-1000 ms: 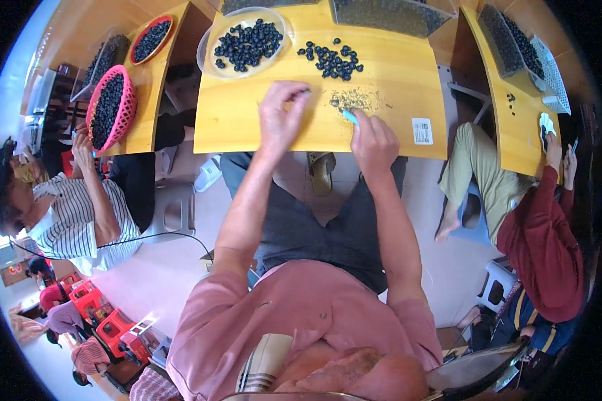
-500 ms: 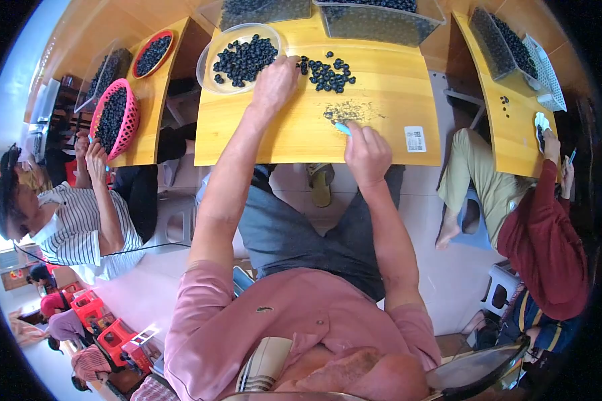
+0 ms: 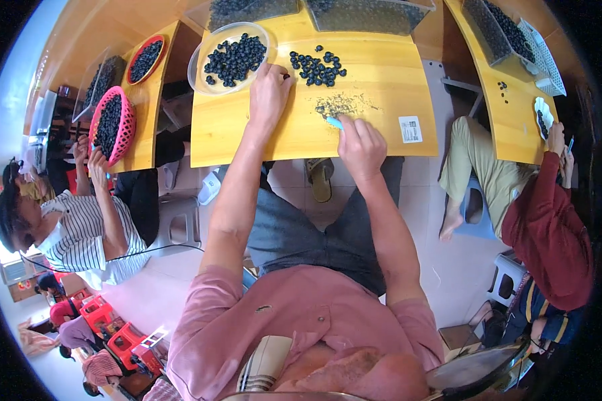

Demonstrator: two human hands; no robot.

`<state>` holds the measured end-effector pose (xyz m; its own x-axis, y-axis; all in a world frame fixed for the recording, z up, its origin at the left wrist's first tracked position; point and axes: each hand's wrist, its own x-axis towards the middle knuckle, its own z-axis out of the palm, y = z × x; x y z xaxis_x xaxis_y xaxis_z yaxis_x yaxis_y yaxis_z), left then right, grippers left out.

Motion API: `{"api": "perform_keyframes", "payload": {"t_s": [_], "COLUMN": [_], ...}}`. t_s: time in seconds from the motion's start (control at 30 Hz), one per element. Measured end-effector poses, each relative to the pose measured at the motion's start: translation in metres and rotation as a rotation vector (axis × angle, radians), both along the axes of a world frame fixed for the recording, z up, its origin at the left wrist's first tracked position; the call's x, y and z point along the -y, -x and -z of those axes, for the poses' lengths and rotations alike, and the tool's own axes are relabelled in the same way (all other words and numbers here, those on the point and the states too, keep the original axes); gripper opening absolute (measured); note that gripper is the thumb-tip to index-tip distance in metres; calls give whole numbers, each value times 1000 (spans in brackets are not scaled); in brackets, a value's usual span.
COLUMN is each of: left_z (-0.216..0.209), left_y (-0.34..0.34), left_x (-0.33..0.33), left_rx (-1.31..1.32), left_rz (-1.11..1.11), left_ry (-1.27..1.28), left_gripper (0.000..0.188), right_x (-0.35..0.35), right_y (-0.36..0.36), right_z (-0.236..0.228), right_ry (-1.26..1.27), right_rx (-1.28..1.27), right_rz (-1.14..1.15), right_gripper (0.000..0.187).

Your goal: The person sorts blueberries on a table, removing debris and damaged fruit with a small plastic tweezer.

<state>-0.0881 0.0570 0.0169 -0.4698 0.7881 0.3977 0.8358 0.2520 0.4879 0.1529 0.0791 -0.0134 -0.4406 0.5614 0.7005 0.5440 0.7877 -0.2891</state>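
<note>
My left hand (image 3: 269, 95) is over the yellow wooden table (image 3: 241, 144), beside a clear round dish (image 3: 211, 45). Its thumb and fingers pinch a small dark bead-like piece (image 3: 286, 76). In the dish lies a heap of dark round pieces (image 3: 235, 61). My right hand (image 3: 362, 147) is wrapped round a small tool with a light blue handle (image 3: 333, 122), its tip pointing to the far left. At that tip sits a dark bit (image 3: 320, 109), next to scattered dark crumbs (image 3: 344, 105). Just beyond is a loose group of dark round pieces (image 3: 320, 69).
A white label (image 3: 410, 129) is on the table at right. Clear bins (image 3: 368, 19) of dark pieces stand along the far edge. At left, a person works beside a pink basket (image 3: 128, 127); at right, another sits by a neighbouring table (image 3: 505, 123).
My left hand has come nearer from the loose pieces, now with a dark bead-like piece in its fingers. My right hand keeps the tool over the crumbs. The view has shifted slightly.
</note>
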Motion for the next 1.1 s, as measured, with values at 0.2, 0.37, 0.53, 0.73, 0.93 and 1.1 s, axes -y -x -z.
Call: {"api": "perform_keyframes", "payload": {"t_s": [0.2, 0.37, 0.53, 0.73, 0.93, 1.1], "left_z": [-2, 19, 24, 24, 25, 22], "left_y": [-47, -63, -69, -78, -84, -86], "left_x": [36, 48, 51, 50, 51, 53], "left_rx": [647, 922, 742, 716, 718, 732], "left_rz": [-21, 4, 69, 153, 188, 219], "left_ry": [-123, -161, -214, -261, -248, -245], "left_gripper": [20, 16, 21, 24, 34, 35], "right_x": [-1, 1, 2, 1, 1, 1], "right_y": [-1, 2, 1, 0, 0, 0], "right_z": [1, -1, 0, 2, 2, 1], "right_ry": [10, -1, 3, -16, 9, -5], "right_rx": [20, 24, 46, 56, 80, 94], "right_rz": [-1, -1, 10, 21, -11, -20], "right_gripper": [19, 18, 18, 21, 21, 20]}}
